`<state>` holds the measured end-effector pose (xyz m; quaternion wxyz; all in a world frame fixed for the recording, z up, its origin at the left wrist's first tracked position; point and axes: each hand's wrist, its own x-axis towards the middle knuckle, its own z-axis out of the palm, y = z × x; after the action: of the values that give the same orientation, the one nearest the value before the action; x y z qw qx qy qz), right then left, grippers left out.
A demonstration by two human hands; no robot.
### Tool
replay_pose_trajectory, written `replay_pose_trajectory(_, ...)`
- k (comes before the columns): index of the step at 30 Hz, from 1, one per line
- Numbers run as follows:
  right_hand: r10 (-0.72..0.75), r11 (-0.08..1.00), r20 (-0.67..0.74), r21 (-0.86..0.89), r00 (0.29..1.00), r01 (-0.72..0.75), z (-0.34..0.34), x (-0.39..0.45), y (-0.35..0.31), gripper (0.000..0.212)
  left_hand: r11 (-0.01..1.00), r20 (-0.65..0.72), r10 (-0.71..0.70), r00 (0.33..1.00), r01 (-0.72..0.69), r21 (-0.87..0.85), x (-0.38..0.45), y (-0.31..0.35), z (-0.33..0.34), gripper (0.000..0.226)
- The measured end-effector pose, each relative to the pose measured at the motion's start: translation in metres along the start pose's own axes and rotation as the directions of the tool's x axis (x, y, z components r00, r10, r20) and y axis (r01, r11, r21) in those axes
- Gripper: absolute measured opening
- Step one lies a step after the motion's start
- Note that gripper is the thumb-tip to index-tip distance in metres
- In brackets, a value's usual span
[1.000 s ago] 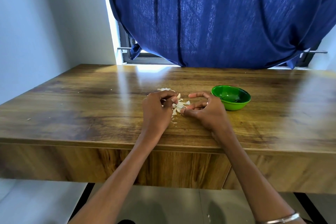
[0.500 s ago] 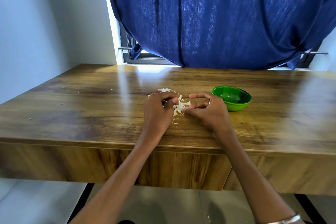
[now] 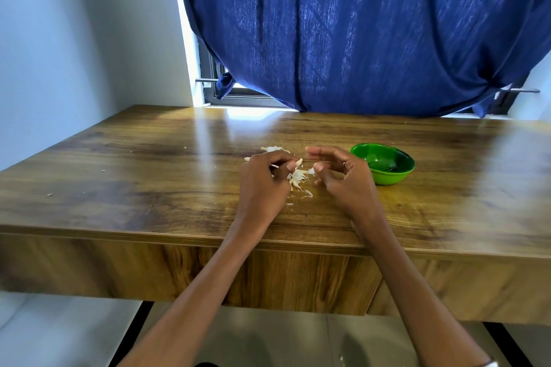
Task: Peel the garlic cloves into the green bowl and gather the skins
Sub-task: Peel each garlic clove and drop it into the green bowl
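A small heap of white garlic skins (image 3: pixel 298 177) lies on the wooden table (image 3: pixel 149 188) between my two hands. My left hand (image 3: pixel 264 182) rests on the table left of the heap, its fingers curled and pinching some of the skins. My right hand (image 3: pixel 346 182) is cupped on the right side, fingers loosely curved, thumb tip beside a skin scrap. The green bowl (image 3: pixel 398 179) stands just right of my right hand, apart from it; what it holds is unclear. More skins (image 3: pixel 272 148) show beyond my left hand.
Tiny skin scraps (image 3: pixel 49 194) lie far left on the table. The table's front edge (image 3: pixel 179 240) runs just under my wrists. A blue curtain (image 3: pixel 357 39) hangs behind the far edge, and a pale wall stands at the left.
My right hand has drawn back a little to the right, widening the gap between the hands. The left hand stays on the skins. The bowl has not moved.
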<state>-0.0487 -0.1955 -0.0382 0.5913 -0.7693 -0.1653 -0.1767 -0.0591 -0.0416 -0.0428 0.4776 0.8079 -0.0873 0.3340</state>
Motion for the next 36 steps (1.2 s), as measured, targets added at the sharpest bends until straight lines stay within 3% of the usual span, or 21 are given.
replay_pose_trajectory(4, -0.094, 0.995, -0.035, 0.016, 0.995, 0.095, -0.001, -0.001, -0.004, 0.031, 1.0, 0.039, 0.016, 0.999, -0.016, -0.003, 0.001, -0.003, 0.002, 0.012)
replay_pose_trajectory(11, -0.114, 0.993, -0.005, 0.029, 0.994, 0.114, -0.001, 0.001, -0.003, 0.034, 0.996, 0.09, 0.079, 0.993, -0.077, -0.034, 0.003, -0.002, 0.002, 0.013)
replay_pose_trajectory(22, -0.129, 0.991, 0.2, 0.051, 0.971, 0.121, 0.003, 0.004, 0.002, 0.032, 0.995, 0.145, 0.08, 0.986, -0.069, -0.077, 0.003, -0.001, 0.001, 0.011)
replay_pose_trajectory(36, -0.157, 0.987, 0.198, 0.018, 0.967, 0.157, 0.006, 0.005, 0.009, 0.03, 0.997, 0.212, 0.059, 0.976, -0.049, -0.052, 0.005, -0.005, 0.005, 0.022)
